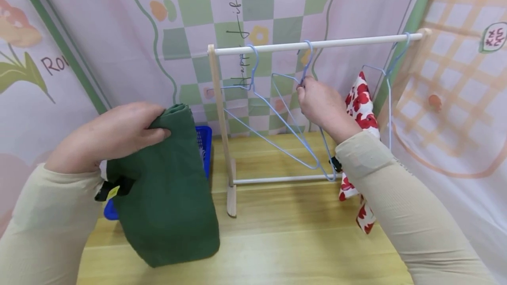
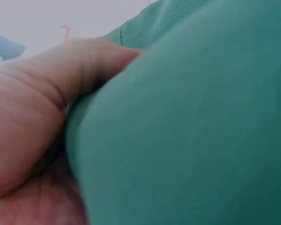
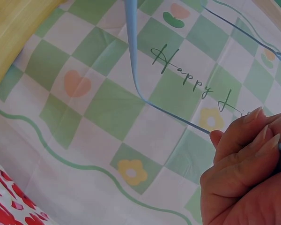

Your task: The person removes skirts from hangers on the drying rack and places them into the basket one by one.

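A folded green cloth garment [image 1: 170,201] hangs from my left hand [image 1: 115,133], which pinches its top edge between thumb and fingers. In the left wrist view the green fabric [image 2: 187,122] fills most of the picture beside the thumb. My right hand [image 1: 322,102] grips a light blue hanger [image 3: 132,51] at its neck, just below the hook. That hook is over the white rail [image 1: 269,48] of a small clothes rack. Fingers of the right hand [image 3: 243,173] are curled round the wire in the right wrist view. The garment's far side is hidden.
Another blue hanger [image 1: 257,60] hangs on the rail to the left. At the right end, a white cloth with red flowers [image 1: 362,104] hangs from a third. Behind the green garment, a blue basket [image 1: 203,140] stands partly hidden on the wooden table [image 1: 269,241]. Printed curtains surround the table.
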Tool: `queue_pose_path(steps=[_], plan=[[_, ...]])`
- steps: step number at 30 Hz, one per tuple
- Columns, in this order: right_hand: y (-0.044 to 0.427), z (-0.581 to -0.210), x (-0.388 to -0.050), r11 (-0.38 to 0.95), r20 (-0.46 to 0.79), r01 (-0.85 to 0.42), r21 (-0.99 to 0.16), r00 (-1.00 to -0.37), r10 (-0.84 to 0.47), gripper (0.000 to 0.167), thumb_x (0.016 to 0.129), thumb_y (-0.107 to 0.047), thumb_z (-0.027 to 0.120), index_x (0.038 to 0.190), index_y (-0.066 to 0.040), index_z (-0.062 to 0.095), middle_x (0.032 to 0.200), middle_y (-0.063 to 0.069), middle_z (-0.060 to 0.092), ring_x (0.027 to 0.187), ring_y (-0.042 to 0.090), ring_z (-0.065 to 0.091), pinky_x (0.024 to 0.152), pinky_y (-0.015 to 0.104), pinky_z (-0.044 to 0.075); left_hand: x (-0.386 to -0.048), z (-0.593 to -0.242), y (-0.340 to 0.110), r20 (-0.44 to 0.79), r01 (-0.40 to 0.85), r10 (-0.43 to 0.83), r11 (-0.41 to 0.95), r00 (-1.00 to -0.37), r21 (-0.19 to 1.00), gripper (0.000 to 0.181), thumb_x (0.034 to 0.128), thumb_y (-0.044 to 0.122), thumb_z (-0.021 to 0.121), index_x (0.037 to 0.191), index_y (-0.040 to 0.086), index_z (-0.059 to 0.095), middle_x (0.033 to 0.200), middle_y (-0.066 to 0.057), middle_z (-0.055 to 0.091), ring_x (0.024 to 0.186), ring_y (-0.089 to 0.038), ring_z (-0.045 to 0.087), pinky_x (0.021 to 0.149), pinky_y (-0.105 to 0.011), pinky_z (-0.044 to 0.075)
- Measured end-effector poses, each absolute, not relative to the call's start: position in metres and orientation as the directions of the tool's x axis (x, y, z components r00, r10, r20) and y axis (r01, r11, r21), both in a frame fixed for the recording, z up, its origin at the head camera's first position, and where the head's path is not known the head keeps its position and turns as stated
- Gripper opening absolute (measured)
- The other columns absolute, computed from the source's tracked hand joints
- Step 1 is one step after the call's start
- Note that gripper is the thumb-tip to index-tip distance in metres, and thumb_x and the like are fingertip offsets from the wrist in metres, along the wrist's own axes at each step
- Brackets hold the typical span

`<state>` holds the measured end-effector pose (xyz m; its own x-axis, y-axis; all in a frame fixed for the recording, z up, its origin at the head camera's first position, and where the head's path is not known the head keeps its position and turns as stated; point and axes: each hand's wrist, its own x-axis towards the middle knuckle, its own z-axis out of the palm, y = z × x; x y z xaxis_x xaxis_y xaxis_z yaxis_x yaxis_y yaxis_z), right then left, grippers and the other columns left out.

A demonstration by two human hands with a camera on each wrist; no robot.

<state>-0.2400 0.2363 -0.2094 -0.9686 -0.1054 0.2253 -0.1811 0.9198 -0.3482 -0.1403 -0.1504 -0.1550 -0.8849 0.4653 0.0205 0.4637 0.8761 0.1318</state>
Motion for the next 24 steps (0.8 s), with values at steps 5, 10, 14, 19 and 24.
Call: queue_pose_path(steps=[5, 10, 14, 19, 24], plan=[[0.235, -0.21, -0.241, 0.918, 0.224, -0.185, -0.351, -0.968, -0.11, 0.039, 0.112, -0.034, 0.032, 0.128, -0.005, 0.053, 0.097, 0.017, 0.061, 0.087, 0.037, 0.059, 0.073, 0.05, 0.048, -0.134, -0.155, -0.152, 0.05, 0.424, 0.421, 0.902, -0.906, 0.078, 0.034, 0.1044, 0.029, 0.066, 0.08, 0.014, 0.048, 0.068, 0.001, 0.037, 0.064, -0.017, 0.045, 0.064, -0.034, 0.037], [0.233, -0.211, -0.243, 0.914, 0.22, -0.188, -0.359, -0.969, -0.113, 0.039, 0.112, -0.034, 0.033, 0.128, -0.005, 0.053, 0.099, 0.017, 0.062, 0.088, 0.038, 0.059, 0.074, 0.05, 0.048, -0.129, -0.157, -0.153, 0.145, 0.405, 0.4, 0.914, -0.905, 0.007, 0.032, 0.1052, 0.031, 0.064, 0.082, 0.015, 0.049, 0.069, 0.0, 0.044, 0.068, -0.019, 0.05, 0.067, -0.037, 0.04], [0.232, -0.21, -0.243, 0.912, 0.213, -0.187, -0.365, -0.97, -0.114, 0.04, 0.112, -0.035, 0.032, 0.129, -0.006, 0.053, 0.1, 0.017, 0.062, 0.088, 0.038, 0.059, 0.073, 0.051, 0.047, -0.124, -0.158, -0.154, 0.184, 0.371, 0.366, 0.929, -0.912, -0.008, 0.032, 0.1076, 0.036, 0.059, 0.087, 0.015, 0.046, 0.07, -0.002, 0.043, 0.07, -0.02, 0.053, 0.069, -0.041, 0.041], [0.234, -0.21, -0.242, 0.91, 0.199, -0.175, -0.377, -0.974, -0.105, 0.042, 0.112, -0.037, 0.03, 0.13, -0.007, 0.052, 0.1, 0.016, 0.064, 0.087, 0.037, 0.059, 0.071, 0.048, 0.046, -0.12, -0.158, -0.152, 0.206, 0.328, 0.324, 0.945, -0.924, -0.015, 0.03, 0.1106, 0.041, 0.05, 0.097, 0.015, 0.042, 0.072, -0.005, 0.041, 0.074, -0.024, 0.058, 0.07, -0.044, 0.043], [0.236, -0.211, -0.243, 0.912, 0.214, -0.178, -0.37, -0.971, -0.103, 0.042, 0.112, -0.036, 0.031, 0.13, -0.006, 0.054, 0.099, 0.016, 0.064, 0.088, 0.037, 0.059, 0.071, 0.049, 0.046, -0.123, -0.159, -0.148, 0.276, 0.328, 0.318, 0.945, -0.907, -0.008, 0.029, 0.1116, 0.038, 0.047, 0.098, 0.013, 0.041, 0.072, -0.006, 0.039, 0.068, -0.024, 0.055, 0.065, -0.042, 0.041]])
